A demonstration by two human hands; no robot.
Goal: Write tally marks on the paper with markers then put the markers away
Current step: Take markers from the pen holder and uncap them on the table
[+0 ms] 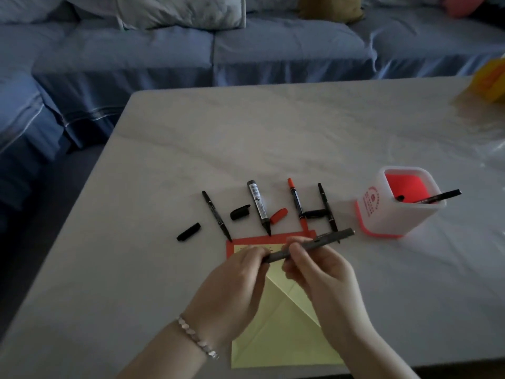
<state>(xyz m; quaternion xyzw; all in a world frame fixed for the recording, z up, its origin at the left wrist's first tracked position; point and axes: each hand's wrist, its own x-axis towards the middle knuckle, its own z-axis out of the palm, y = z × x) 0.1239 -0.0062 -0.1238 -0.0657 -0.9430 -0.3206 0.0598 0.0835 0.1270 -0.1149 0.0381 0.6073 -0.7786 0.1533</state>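
Observation:
A grey marker (325, 240) is held across both hands above the paper: my left hand (235, 285) grips its near end, my right hand (322, 272) pinches its middle. Under them lies yellow paper (284, 332) on a red sheet (262, 239). Behind the paper lie a thin black marker (216, 214), a thick grey marker (258, 206), a red-tipped marker (296, 201) and another black marker (326, 206), all uncapped. Loose caps lie among them: black caps (188, 231) (240, 212) (315, 213) and a red cap (278, 215).
A white pen holder (388, 214) with a red inside stands at the right, one black marker (437, 197) leaning in it. The pale table's (273, 132) left edge drops toward a blue sofa (164, 58). A yellow object (490, 80) and clear plastic sit at the far right.

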